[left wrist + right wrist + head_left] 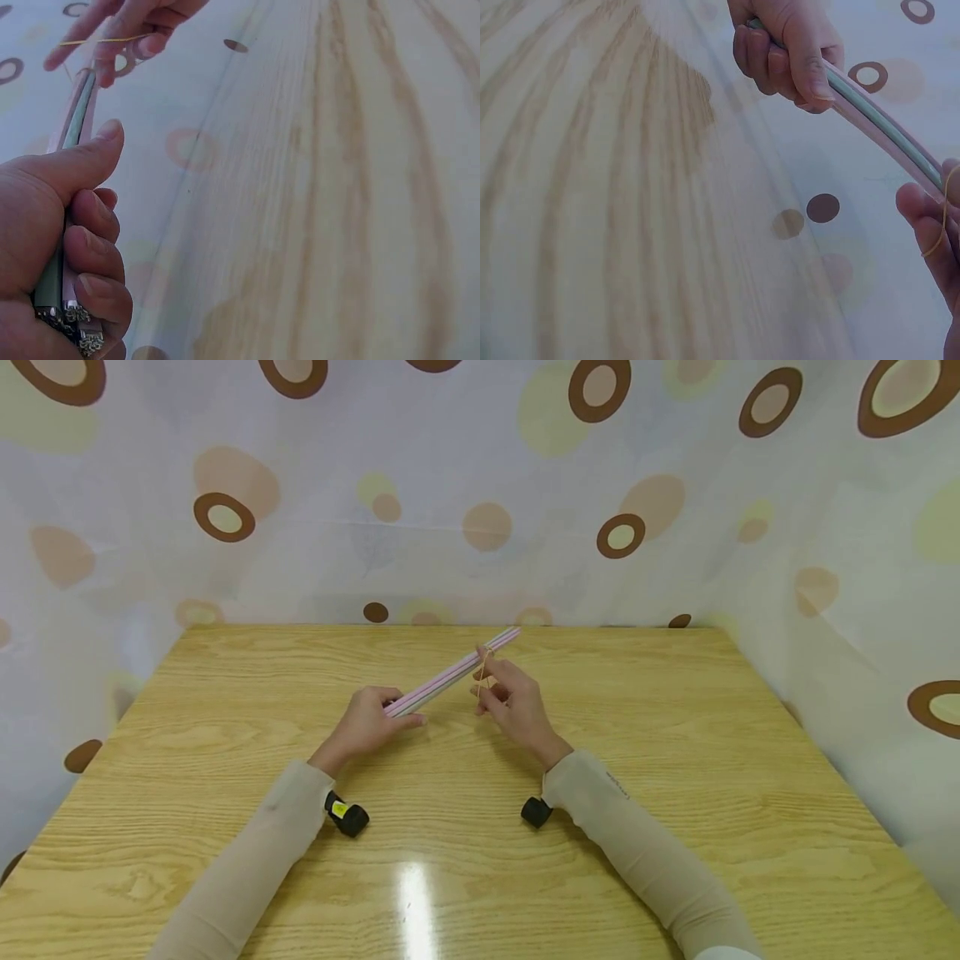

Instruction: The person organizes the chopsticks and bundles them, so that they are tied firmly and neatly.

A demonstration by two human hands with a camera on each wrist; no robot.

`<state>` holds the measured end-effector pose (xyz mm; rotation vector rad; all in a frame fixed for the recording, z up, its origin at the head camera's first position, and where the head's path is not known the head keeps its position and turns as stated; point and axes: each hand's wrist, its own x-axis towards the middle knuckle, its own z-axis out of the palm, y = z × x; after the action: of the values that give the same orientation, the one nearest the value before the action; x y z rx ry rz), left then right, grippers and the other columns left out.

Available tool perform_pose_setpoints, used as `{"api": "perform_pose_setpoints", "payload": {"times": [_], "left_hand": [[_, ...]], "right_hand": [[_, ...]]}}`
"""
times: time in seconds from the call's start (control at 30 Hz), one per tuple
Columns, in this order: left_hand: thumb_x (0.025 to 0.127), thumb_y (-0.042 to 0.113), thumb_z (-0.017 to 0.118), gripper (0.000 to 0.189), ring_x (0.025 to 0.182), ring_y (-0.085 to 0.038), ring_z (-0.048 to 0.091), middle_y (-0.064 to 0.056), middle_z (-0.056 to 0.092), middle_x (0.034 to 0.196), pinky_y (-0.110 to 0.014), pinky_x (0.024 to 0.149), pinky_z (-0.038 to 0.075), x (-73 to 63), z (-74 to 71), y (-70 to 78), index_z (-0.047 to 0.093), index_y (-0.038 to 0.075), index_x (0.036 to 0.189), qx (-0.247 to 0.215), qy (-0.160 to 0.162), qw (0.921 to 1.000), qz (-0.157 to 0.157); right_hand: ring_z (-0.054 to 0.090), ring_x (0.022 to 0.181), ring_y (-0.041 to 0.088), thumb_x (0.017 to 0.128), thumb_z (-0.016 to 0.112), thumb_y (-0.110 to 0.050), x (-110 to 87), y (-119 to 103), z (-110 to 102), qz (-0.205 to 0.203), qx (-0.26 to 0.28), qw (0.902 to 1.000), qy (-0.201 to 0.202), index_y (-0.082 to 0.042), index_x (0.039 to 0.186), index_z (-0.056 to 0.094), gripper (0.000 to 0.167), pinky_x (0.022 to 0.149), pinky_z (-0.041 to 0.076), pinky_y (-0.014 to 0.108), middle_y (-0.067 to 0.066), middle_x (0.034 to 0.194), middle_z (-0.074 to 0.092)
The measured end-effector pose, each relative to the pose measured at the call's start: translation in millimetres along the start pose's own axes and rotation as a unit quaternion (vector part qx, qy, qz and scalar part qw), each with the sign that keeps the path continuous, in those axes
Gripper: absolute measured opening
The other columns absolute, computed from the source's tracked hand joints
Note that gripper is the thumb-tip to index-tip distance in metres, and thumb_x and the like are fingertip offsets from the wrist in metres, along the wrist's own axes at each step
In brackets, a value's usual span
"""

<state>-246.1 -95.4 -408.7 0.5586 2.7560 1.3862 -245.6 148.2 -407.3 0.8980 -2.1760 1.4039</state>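
My left hand (366,720) grips the lower end of a bundle of long, slim pink and green sticks (444,679). In the left wrist view its fingers (94,244) curl round them, and the sticks' patterned silvery ends (90,341) poke out below. The bundle slants up to the right, above the table. Near its far end is my right hand (521,700), with a thin yellowish rubber band (945,206) stretched over its spread, bent fingers. Whether the band loops round the sticks cannot be made out.
Under both hands lies a wood-grain table (645,718). A white curtain (420,560) with brown and beige circles hangs behind it and along its sides. Small black cameras (354,821) are strapped at both wrists.
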Motion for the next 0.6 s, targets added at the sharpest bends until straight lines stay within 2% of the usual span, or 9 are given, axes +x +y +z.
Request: {"api": "perform_pose_setpoints", "payload": {"times": [0.1,0.2,0.3,0.37,0.43,0.47,0.53,0.57,0.6], "left_hand": [[0.081,0.028,0.079,0.026,0.056,-0.014,0.042,-0.003,0.054,0.066,-0.025,0.049,0.035,-1.0,1.1,0.3,0.069,0.004,0.085,0.001,0.033,0.9994,0.003],[0.08,0.028,0.08,0.026,0.056,-0.014,0.042,-0.004,0.054,0.066,-0.025,0.048,0.034,-1.4,2.8,2.8,0.067,0.005,0.082,-0.001,0.071,0.9974,0.01],[0.079,0.028,0.08,0.027,0.055,-0.015,0.042,-0.005,0.054,0.065,-0.025,0.048,0.034,-1.1,5.0,5.2,0.068,0.005,0.081,-0.003,0.092,0.9956,0.021],[0.079,0.028,0.081,0.027,0.056,-0.014,0.043,-0.006,0.057,0.066,-0.024,0.048,0.034,-0.4,6.3,5.7,0.069,0.003,0.082,0.002,0.102,0.9943,0.03],[0.078,0.028,0.081,0.028,0.055,-0.013,0.044,-0.006,0.059,0.067,-0.024,0.048,0.035,-0.8,7.9,4.6,0.07,0.003,0.083,0.015,0.105,0.9938,0.033],[0.078,0.027,0.081,0.028,0.055,-0.013,0.044,-0.007,0.061,0.068,-0.024,0.048,0.036,-1.2,8.7,4.0,0.07,0.002,0.084,0.02,0.106,0.9935,0.035],[0.079,0.026,0.081,0.028,0.055,-0.013,0.045,-0.008,0.063,0.069,-0.023,0.047,0.036,-2.4,10.4,2.0,0.07,0.001,0.085,0.031,0.105,0.9933,0.038],[0.079,0.026,0.081,0.028,0.055,-0.012,0.046,-0.008,0.064,0.07,-0.023,0.047,0.037,-3.4,11.3,1.2,0.07,0.001,0.086,0.038,0.102,0.9932,0.041],[0.078,0.026,0.081,0.028,0.055,-0.012,0.046,-0.008,0.064,0.07,-0.023,0.048,0.037,-4.7,12.1,0.9,0.07,0.001,0.085,0.041,0.1,0.9932,0.044]], "right_hand": [[0.063,0.056,0.031,0.09,0.057,0.011,1.3,-10.3,-1.3,0.042,0.053,0.9974,-0.023,0.002,0.152,0.015,0.075,0.061,0.056,0.036,0.029,0.107,0.056],[0.064,0.061,0.022,0.094,0.054,0.006,3.1,-19.7,-2.6,0.091,0.125,0.9876,-0.026,-0.008,0.155,0.001,0.082,0.067,0.057,0.034,0.024,0.113,0.055],[0.063,0.061,0.011,0.1,0.049,-0.005,4.3,-18.3,-2.1,0.122,0.182,0.9756,0.007,-0.011,0.155,0.002,0.073,0.068,0.056,0.03,0.017,0.11,0.059],[0.062,0.06,0.008,0.104,0.042,-0.016,5.8,-14.4,-1.5,0.142,0.221,0.9643,0.036,-0.001,0.152,0.019,0.056,0.067,0.055,0.026,0.009,0.104,0.064],[0.06,0.057,0.007,0.105,0.034,-0.031,5.8,-11.3,-1.7,0.178,0.268,0.9453,0.056,0.003,0.148,0.028,0.055,0.063,0.052,0.023,0.003,0.094,0.068],[0.058,0.055,0.007,0.105,0.03,-0.038,6.0,-10.6,-2.5,0.203,0.294,0.9318,0.063,0.004,0.146,0.031,0.059,0.06,0.051,0.022,0.0,0.089,0.069],[0.055,0.051,0.007,0.103,0.027,-0.047,6.1,-7.4,-5.7,0.253,0.362,0.8941,0.073,0.006,0.143,0.035,0.066,0.057,0.047,0.022,-0.002,0.08,0.069],[0.054,0.049,0.008,0.102,0.026,-0.049,5.3,-6.3,-8.2,0.281,0.392,0.8727,0.076,0.003,0.145,0.032,0.068,0.055,0.046,0.022,-0.001,0.076,0.068],[0.053,0.047,0.009,0.101,0.024,-0.051,4.8,-5.2,-11.2,0.305,0.411,0.8557,0.077,0.0,0.145,0.032,0.068,0.053,0.045,0.022,-0.001,0.072,0.067]]}}
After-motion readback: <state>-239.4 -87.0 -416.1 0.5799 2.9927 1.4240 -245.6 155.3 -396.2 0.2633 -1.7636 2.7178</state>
